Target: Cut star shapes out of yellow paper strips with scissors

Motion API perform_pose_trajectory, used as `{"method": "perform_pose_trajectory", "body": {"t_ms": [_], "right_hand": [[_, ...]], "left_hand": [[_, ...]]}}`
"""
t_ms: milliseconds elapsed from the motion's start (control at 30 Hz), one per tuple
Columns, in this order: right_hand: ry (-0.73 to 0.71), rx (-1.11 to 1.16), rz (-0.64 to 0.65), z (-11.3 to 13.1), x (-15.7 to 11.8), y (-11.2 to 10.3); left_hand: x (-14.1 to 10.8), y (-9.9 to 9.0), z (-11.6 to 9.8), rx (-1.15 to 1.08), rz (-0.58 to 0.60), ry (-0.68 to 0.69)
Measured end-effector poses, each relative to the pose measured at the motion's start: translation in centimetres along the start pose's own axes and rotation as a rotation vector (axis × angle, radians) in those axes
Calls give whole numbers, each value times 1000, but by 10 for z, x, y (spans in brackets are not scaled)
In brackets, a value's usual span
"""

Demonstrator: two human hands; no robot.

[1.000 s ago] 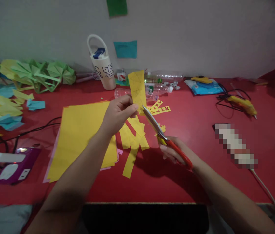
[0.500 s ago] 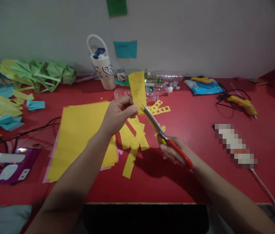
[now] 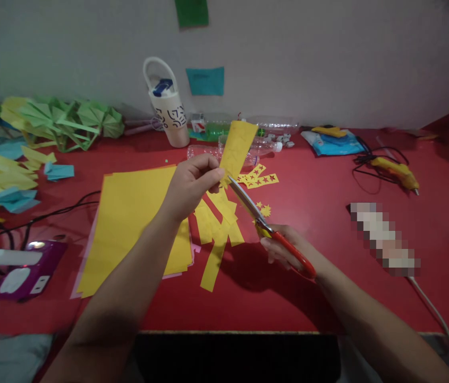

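Observation:
Between the thumb and fingers of my left hand [image 3: 195, 183] is a yellow paper strip [image 3: 240, 146], raised above the table and leaning to the right. My right hand [image 3: 288, 246] is wrapped round red-handled scissors [image 3: 290, 250]. Their blade tips meet the strip's lower end, close to my left thumb. Below lie several loose yellow paper strips [image 3: 213, 266]. Small cut yellow paper stars [image 3: 264, 210] rest beside the blades, and strips with star-shaped holes [image 3: 263, 180] lie behind them.
A stack of yellow sheets [image 3: 128, 223] lies left on the red table [image 3: 328, 303]. Clear plastic bottles [image 3: 276, 123] and a white tumbler [image 3: 170, 114] are at the wall. Folded green paper [image 3: 68, 119] fills the back left. A yellow glue gun [image 3: 395, 171] and cable sit right.
The yellow paper strip has turned in my left hand, its upper end swinging right. The scissor tips have shifted slightly left and down along its lower end.

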State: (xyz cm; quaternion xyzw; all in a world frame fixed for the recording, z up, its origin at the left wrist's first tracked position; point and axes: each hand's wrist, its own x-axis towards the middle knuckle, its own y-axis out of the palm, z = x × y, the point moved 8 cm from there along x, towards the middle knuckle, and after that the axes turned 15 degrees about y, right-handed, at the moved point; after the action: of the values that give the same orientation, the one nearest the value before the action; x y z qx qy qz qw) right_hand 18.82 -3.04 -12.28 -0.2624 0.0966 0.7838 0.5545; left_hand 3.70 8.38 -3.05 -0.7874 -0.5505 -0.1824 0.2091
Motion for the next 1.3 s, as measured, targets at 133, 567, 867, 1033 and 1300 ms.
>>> {"method": "perform_pose_trajectory", "body": {"t_ms": [133,567,867,1033,1300], "right_hand": [[4,15,-41,-6,3,-2],[-39,59,-127,-10,2,-11],[13,52,-83,-12,5,-6],[29,-4,-13,-11,6,-1],[12,-32,17,-12,4,1]], "left_hand": [[1,1,0,-7,-15,-11],[-6,17,8,-62,37,-77],[-1,6,-4,4,-59,48],[-1,2,-2,3,-23,38],[-1,-1,3,21,-17,-43]]}}
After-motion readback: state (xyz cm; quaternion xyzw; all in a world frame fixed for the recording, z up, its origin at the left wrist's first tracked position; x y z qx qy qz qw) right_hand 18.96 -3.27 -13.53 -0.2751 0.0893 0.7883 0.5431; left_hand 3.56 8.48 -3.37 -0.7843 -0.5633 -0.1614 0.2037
